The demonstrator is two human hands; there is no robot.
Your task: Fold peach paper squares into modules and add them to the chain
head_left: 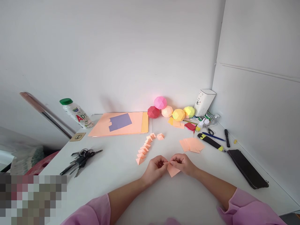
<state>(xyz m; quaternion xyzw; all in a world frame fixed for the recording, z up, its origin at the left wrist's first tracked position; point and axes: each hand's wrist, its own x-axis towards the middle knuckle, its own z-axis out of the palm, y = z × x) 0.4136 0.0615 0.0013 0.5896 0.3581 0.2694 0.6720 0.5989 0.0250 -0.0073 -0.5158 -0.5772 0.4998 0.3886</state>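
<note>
Between both hands, near the table's front middle, is a small peach paper piece [172,171] with one corner pointing toward me. My left hand [155,168] pinches its upper left edge. Thumb and fingers of my right hand [184,164] are closed on its upper right side. Ahead and to the left, a curved row of small folded peach pieces [143,150] lies on the table, with one more folded piece [160,136] at its far end. Several flat peach paper squares [192,144] lie beyond my right hand.
Faceted paper balls [178,115] stand by the wall. Peach sheets [138,125] with a purple piece [120,122], a bottle [78,115] and keys [82,158] are left. On the right are a cutter [211,142], pen [213,136], white box [204,102] and black phone-like object [247,168].
</note>
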